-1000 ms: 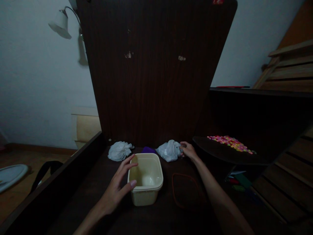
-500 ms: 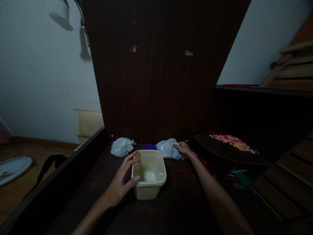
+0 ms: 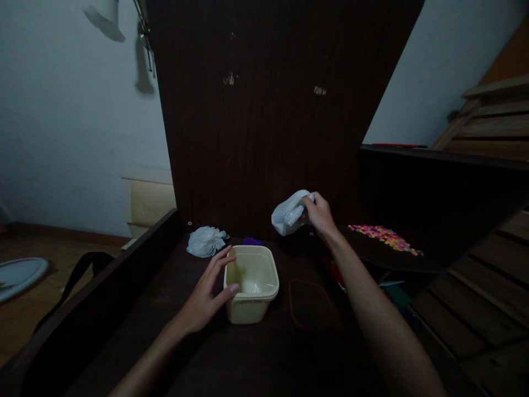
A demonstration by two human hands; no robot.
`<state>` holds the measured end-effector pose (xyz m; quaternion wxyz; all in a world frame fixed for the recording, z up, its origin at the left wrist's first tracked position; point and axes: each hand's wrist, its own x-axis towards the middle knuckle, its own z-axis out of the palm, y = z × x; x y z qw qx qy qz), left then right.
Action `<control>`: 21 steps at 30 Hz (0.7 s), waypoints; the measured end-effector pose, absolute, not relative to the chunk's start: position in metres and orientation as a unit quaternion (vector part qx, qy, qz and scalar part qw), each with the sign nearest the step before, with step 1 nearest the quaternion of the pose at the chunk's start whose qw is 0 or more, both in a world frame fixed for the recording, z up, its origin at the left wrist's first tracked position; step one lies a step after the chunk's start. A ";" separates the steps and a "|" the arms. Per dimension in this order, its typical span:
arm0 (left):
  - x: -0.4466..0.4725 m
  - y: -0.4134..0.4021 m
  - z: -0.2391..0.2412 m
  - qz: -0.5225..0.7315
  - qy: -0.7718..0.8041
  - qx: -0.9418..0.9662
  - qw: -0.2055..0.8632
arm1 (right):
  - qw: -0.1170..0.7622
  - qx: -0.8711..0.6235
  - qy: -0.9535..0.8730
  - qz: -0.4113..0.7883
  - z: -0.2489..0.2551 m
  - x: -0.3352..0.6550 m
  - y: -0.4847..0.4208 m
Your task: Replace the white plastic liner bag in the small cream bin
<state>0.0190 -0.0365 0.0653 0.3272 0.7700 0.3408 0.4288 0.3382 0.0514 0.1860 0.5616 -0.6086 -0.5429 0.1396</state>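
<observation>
Head view: your right hand (image 3: 321, 218) grips white bag (image 3: 286, 215), raised behind and right of cream tub (image 3: 248, 313); left hand (image 3: 204, 301) loosely spread at its left. One up; second bag (image 3: 205, 241) lies on desk (image 3: 198, 364).

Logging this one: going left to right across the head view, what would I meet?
White oval item on the floor, lampshade, crumpled white bundle on the dark surface, cream container, white bundle in the right hand's grasp, right hand, colourful pile.
</observation>
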 end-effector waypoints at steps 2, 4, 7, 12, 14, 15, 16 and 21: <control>0.019 -0.037 0.065 0.434 0.340 0.768 0.327 | 0.586 -0.574 -0.558 0.129 0.207 0.325 0.039; 0.020 -0.037 0.065 0.437 0.341 0.763 0.331 | 0.619 -0.496 -0.588 0.154 0.222 0.311 0.024; 0.020 -0.037 0.063 0.435 0.344 0.750 0.359 | 0.599 -0.440 -0.643 0.187 0.232 0.291 0.000; 0.019 -0.036 0.058 0.439 0.358 0.736 0.371 | 0.422 -0.432 -0.779 0.168 0.219 0.273 -0.027; 0.019 -0.036 0.057 0.440 0.359 0.740 0.361 | 0.364 -0.437 -0.811 0.139 0.213 0.274 -0.030; 0.018 -0.035 0.058 0.439 0.360 0.742 0.356 | 0.353 -0.441 -0.817 0.119 0.212 0.276 -0.031; 0.017 -0.035 0.059 0.435 0.361 0.747 0.350 | 0.354 -0.445 -0.816 0.101 0.211 0.278 -0.031; 0.015 -0.035 0.070 0.414 0.343 0.784 0.310 | 0.400 -0.447 -0.796 0.084 0.212 0.286 -0.030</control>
